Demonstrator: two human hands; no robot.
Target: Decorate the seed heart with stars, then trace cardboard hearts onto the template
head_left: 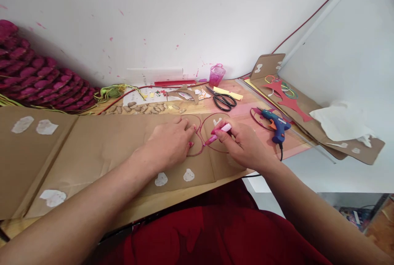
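A long sheet of brown cardboard (123,142) lies across the table, with round pinkish-red outlines drawn near its right end. My left hand (169,142) rests on the sheet with its fingers apart, over the left outline, holding nothing. Between the fingers of my right hand (243,142) is a pink marker (218,133), tilted down to the left. Its tip is at the cardboard, where the two outlines come close together. Part of the left outline is hidden under my left hand.
Black scissors (223,100), a pink-stained cup (217,74) and peanuts (144,108) lie behind the cardboard. To the right is a blue glue gun (276,125) with a cord. A magenta scaly object (43,72) stands at left. More cardboard (366,152) holds white tissue (340,121).
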